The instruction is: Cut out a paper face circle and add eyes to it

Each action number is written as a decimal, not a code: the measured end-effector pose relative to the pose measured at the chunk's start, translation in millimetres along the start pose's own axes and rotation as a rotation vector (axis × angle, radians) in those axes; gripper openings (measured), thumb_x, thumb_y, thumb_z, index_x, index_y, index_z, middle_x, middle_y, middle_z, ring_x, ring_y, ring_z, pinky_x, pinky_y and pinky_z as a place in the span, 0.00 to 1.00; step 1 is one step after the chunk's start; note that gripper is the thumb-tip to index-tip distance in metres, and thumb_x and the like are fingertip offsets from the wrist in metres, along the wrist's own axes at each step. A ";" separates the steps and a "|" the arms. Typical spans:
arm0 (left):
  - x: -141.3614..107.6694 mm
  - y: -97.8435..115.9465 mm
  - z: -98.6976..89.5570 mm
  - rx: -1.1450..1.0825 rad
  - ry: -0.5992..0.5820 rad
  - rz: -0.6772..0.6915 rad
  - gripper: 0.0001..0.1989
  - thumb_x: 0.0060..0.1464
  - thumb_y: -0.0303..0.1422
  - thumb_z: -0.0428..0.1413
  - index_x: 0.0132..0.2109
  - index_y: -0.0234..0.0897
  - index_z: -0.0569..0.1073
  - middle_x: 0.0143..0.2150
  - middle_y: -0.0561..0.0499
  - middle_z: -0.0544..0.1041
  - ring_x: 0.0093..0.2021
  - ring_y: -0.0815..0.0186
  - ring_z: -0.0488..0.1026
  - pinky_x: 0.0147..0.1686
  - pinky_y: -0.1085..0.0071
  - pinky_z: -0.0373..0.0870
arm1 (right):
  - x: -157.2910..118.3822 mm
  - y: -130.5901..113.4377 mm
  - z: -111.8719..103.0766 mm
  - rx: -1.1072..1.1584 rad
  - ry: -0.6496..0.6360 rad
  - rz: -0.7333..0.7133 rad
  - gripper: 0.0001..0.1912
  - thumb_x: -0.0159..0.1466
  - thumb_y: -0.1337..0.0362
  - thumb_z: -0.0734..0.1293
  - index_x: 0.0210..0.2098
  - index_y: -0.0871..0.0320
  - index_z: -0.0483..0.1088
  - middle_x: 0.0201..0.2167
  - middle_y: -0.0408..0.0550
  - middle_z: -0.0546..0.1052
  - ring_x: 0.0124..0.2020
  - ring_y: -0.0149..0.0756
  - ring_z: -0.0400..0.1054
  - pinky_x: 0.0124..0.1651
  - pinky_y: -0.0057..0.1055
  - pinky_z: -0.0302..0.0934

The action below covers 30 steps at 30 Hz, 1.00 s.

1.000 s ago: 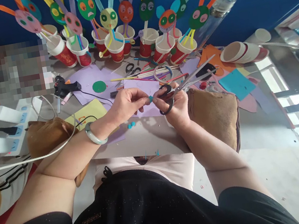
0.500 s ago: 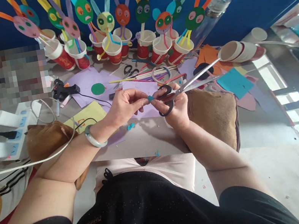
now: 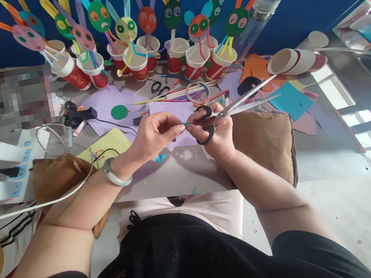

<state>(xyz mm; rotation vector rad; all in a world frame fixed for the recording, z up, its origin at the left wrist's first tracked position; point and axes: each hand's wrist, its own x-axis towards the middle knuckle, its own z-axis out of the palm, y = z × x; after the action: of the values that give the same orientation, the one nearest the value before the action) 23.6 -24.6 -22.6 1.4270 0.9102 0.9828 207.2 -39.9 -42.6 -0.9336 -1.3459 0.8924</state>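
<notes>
Over the near part of the table, my left hand (image 3: 156, 135) pinches a tiny piece of blue paper (image 3: 185, 123) between thumb and fingertips. My right hand (image 3: 220, 138) meets it there, its fingertips at the same piece. Black-handled scissors (image 3: 249, 95) hang on my right hand's fingers, blades parted and pointing away to the right. Fingers largely cover the paper, so its shape is hard to see. Small blue scraps (image 3: 160, 157) lie on the table below my left hand. Purple paper (image 3: 182, 142) lies beneath both hands.
Red-and-white paper cups (image 3: 139, 70) with paper rabbit faces line the back. A black glue gun (image 3: 77, 115) and a white power strip (image 3: 22, 179) with trailing cables are left. Brown cushions (image 3: 265, 144) flank my forearms. Stacked cups (image 3: 283, 62) and blue paper (image 3: 292, 101) lie right.
The blue paper has turned between my fingertips and now shows as a thinner sliver. The scissors stay on my right hand. The view has shifted slightly.
</notes>
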 end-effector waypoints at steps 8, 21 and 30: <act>1.9 5.1 -6.7 0.182 -0.067 0.000 0.06 0.51 0.33 0.64 0.32 0.35 0.78 0.25 0.53 0.77 0.26 0.71 0.70 0.27 0.74 0.66 | 1.6 4.7 -1.1 -0.023 -0.048 0.014 0.29 0.53 0.48 0.84 0.31 0.52 0.62 0.26 0.38 0.76 0.27 0.31 0.69 0.33 0.32 0.68; 0.7 11.9 -1.3 -0.011 -0.015 -0.089 0.05 0.53 0.31 0.64 0.33 0.37 0.75 0.21 0.57 0.73 0.20 0.74 0.68 0.20 0.76 0.61 | 0.2 8.1 0.1 -0.020 -0.066 0.030 0.24 0.52 0.54 0.84 0.32 0.54 0.68 0.28 0.38 0.76 0.29 0.30 0.68 0.35 0.31 0.67; 1.8 9.3 0.7 0.029 0.009 -0.144 0.04 0.55 0.26 0.62 0.33 0.36 0.74 0.19 0.58 0.72 0.19 0.74 0.68 0.19 0.78 0.61 | 1.1 6.1 0.2 -0.029 -0.043 0.039 0.27 0.53 0.52 0.84 0.31 0.53 0.63 0.27 0.38 0.75 0.29 0.30 0.67 0.35 0.31 0.66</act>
<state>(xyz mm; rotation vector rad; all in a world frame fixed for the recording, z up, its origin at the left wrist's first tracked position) 25.0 -23.8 -13.2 1.3620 1.0229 0.8720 207.1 -36.6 -47.8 -0.9705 -1.3848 0.9298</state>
